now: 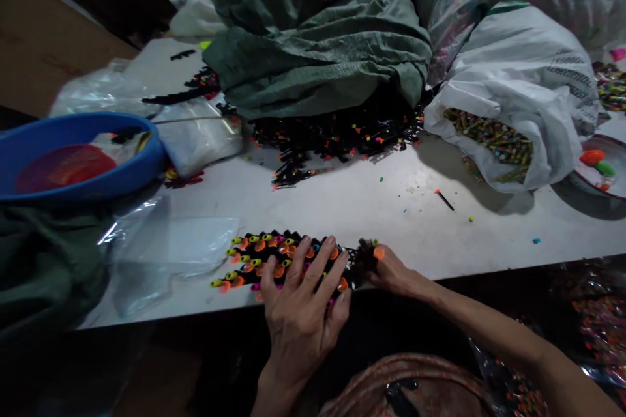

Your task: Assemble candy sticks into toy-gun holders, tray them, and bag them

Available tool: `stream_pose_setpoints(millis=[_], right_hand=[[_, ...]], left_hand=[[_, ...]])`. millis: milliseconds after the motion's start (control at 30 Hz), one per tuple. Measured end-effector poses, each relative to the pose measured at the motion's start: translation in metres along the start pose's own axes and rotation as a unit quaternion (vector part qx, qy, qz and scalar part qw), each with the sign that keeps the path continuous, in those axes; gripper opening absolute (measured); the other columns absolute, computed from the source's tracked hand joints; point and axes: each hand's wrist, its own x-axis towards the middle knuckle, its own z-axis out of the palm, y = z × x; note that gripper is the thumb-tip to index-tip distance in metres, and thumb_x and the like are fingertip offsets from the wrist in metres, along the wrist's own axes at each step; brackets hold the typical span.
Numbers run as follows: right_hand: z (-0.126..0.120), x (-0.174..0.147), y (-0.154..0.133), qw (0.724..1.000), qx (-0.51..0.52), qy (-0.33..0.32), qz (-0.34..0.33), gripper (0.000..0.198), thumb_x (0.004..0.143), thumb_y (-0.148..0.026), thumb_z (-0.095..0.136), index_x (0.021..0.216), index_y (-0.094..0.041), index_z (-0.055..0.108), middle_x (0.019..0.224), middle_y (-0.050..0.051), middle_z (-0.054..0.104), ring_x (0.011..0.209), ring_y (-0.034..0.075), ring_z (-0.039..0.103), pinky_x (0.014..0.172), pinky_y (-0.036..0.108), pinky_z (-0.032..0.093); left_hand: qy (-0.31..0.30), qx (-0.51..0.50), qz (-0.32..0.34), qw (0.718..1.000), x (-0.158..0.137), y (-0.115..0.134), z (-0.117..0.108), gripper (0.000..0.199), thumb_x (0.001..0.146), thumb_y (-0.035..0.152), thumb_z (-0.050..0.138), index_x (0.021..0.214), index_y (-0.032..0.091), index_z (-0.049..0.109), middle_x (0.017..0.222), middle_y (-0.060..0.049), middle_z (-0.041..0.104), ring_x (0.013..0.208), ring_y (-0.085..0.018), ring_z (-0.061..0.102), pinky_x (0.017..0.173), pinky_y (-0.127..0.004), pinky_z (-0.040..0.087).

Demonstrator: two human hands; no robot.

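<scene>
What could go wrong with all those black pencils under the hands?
The row of pencils lies close to the table edge, so a nudge from the left hand could roll some off. The right hand pinches only the pencil tips, so the row may fan apart. The clear plastic bag beside the row could snag it.

Two hands, left hand (300, 300) and right hand (391, 272); one blue basin (132, 166) far left; one green sack (317, 45); one white sack (528, 85) far right; one loose black pencil (444, 199).
</scene>
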Motion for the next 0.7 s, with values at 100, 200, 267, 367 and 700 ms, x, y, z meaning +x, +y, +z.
stream_pose_setpoints(millis=[100, 200, 267, 367, 700], right_hand=[[-0.005, -0.002, -0.016, 0.988, -0.145, -0.055, -0.006, 0.028, 0.08, -0.018, 0.054, 0.107, -0.012, 0.057, 0.105, 0.013, 0.06, 0.079, 0.019, 0.058, 0.068, 0.029, 0.042], [-0.024, 0.015, -0.022, 0.968, -0.192, -0.16, -0.001, 0.025, 0.081, -0.019, 0.055, 0.105, -0.012, 0.061, 0.101, 0.012, 0.064, 0.08, 0.018, 0.059, 0.069, 0.026, 0.043], [-0.044, 0.046, -0.023, 0.949, -0.191, -0.251, -0.011, 0.022, 0.076, -0.019, 0.062, 0.097, -0.014, 0.066, 0.089, 0.007, 0.068, 0.076, 0.016, 0.06, 0.066, 0.023, 0.042], [-0.069, 0.116, -0.029, 0.956, -0.259, -0.135, -0.01, 0.03, 0.078, -0.011, 0.055, 0.105, -0.016, 0.065, 0.1, 0.009, 0.068, 0.087, 0.019, 0.062, 0.071, 0.025, 0.044], [-0.067, 0.181, -0.025, 0.939, -0.34, -0.044, 0.04, 0.024, 0.075, -0.006, 0.054, 0.094, -0.008, 0.068, 0.1, 0.019, 0.067, 0.099, 0.026, 0.062, 0.08, 0.032, 0.047]], left_hand=[[-0.005, 0.009, 0.007, 1.0, -0.001, -0.001, -0.001, 0.036, 0.084, 0.031, 0.056, 0.12, 0.027, 0.059, 0.127, -0.006, 0.058, 0.127, -0.03, 0.043, 0.109, -0.058, 0.016], [-0.011, 0.02, 0.013, 1.0, -0.002, -0.003, -0.001, 0.037, 0.084, 0.032, 0.056, 0.121, 0.029, 0.058, 0.129, -0.005, 0.057, 0.128, -0.03, 0.042, 0.109, -0.057, 0.015], [-0.002, 0.022, 0.012, 1.0, -0.002, -0.003, -0.001, 0.035, 0.085, 0.031, 0.054, 0.119, 0.03, 0.059, 0.129, -0.005, 0.057, 0.128, -0.029, 0.042, 0.109, -0.057, 0.015], [0.014, 0.022, 0.009, 1.0, -0.002, -0.002, -0.001, 0.033, 0.085, 0.031, 0.054, 0.117, 0.029, 0.061, 0.127, -0.005, 0.059, 0.127, -0.028, 0.043, 0.109, -0.056, 0.016], [0.026, 0.017, 0.01, 0.999, -0.005, -0.003, 0.0, 0.031, 0.085, 0.03, 0.053, 0.114, 0.029, 0.062, 0.125, -0.003, 0.06, 0.126, -0.027, 0.044, 0.11, -0.054, 0.015]])
